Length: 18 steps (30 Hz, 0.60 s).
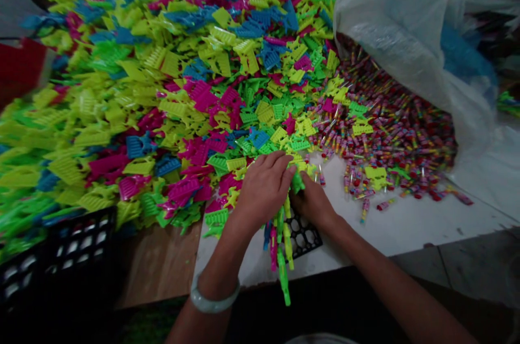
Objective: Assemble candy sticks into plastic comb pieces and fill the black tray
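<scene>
My left hand (266, 184), with a pale bangle on its wrist, has its fingers bent together over a green plastic piece (298, 181). On the other side of that piece is my right hand (312, 199), its fingers mostly hidden and dark. Below the hands, several long green, yellow, pink and blue pieces (283, 273) hang toward the table's front edge. They lie partly over a black grid tray (305, 238). A large heap of coloured plastic pieces (174, 111) spreads behind and left of my hands.
To the right, small candy-like tubes (390, 122) spill from a translucent bag (390, 19) onto the white tabletop (349, 235). A black crate (81, 257) stands at the lower left. Something red (22, 70) is at the left edge.
</scene>
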Tool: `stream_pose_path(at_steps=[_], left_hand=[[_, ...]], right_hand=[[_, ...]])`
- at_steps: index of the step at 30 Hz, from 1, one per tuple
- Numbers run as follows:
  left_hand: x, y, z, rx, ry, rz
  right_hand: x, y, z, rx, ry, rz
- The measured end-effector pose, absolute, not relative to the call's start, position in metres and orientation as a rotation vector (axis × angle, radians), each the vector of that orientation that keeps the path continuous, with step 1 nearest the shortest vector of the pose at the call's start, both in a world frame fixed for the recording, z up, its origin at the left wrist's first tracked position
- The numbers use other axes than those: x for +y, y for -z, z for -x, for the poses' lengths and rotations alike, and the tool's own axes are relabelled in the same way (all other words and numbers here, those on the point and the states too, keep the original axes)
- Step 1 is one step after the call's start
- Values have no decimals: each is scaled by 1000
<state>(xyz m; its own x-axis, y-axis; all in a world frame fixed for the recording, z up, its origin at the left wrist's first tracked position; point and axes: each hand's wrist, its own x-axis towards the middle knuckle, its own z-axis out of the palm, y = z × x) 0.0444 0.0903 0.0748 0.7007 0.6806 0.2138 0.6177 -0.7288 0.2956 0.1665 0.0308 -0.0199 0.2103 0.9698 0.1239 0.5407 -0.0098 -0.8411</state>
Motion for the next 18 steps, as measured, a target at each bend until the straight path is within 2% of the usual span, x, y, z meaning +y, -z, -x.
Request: stream_pose_path(at_steps=[2,5,7,10,12,15,18], left_hand=[[90,-75,-44,1054,-469,-2713],[91,-76,-43,1057,-451,-2732],[92,-76,-44,1047,-446,-2738],[93,-76,-44,1044,-447,-2739],[92,-76,-44,1052,-441,-2735],[92,-77,-44,1057,-440,-2726],[91,-76,-45,1036,-444,-2731]], right_hand=[[29,20,-160,-1532,-523,1709],[33,13,-177,-1637,-651,1633],[40,3,-209,-1569,-583,1698],[50,-11,-270,-1211,-5,2123],[55,-16,-305,-1020,208,2397],[53,-12,-333,-1013,165,2514],[44,-4,-330,-988,-13,2334]])
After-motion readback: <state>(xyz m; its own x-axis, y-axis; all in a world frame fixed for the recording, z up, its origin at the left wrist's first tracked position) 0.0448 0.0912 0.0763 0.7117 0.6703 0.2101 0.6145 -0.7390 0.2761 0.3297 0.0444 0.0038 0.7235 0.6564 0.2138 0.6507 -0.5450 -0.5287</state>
